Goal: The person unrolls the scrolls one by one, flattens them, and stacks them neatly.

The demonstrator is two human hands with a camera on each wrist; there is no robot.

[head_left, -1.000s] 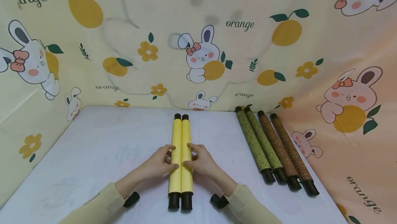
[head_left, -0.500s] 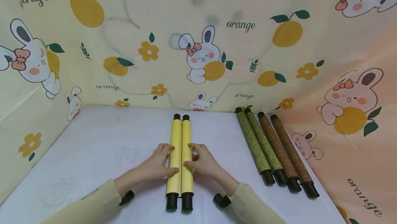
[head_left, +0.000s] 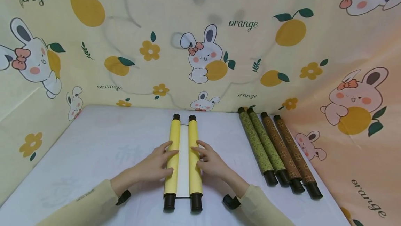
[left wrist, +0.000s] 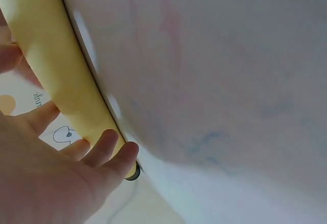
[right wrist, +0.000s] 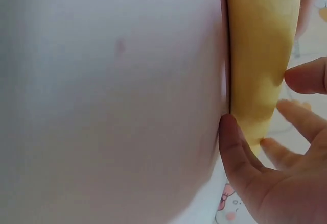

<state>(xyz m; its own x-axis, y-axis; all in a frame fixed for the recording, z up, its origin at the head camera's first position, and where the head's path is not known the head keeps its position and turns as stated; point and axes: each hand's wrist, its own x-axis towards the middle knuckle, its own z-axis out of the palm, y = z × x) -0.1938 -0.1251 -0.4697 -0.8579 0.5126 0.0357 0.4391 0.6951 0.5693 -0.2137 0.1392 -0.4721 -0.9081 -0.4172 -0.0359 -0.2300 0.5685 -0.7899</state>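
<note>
A yellow scroll lies on the table, slightly unrolled, with its left roll (head_left: 174,132) and right roll (head_left: 193,132) standing apart. Between them shows a narrow white strip (head_left: 183,163), edged by thin dark lines at both ends. Black knobs cap the rolls. My left hand (head_left: 154,165) holds the left roll lightly from outside, thumb and fingertips on its yellow surface (left wrist: 64,55). My right hand (head_left: 213,162) holds the right roll the same way; in the right wrist view its fingertips meet the yellow roll (right wrist: 260,45) on both sides.
At the right lie two green patterned scroll rolls (head_left: 256,140) and two brown patterned ones (head_left: 280,146), side by side and slanting. Behind the white table (head_left: 103,142) hangs a cream curtain (head_left: 169,10) printed with rabbits and oranges; it also covers both sides.
The two yellow rolls were side by side and have moved apart, the left one leftward and the right one rightward, uncovering the white strip. Both hands moved outward with them.
</note>
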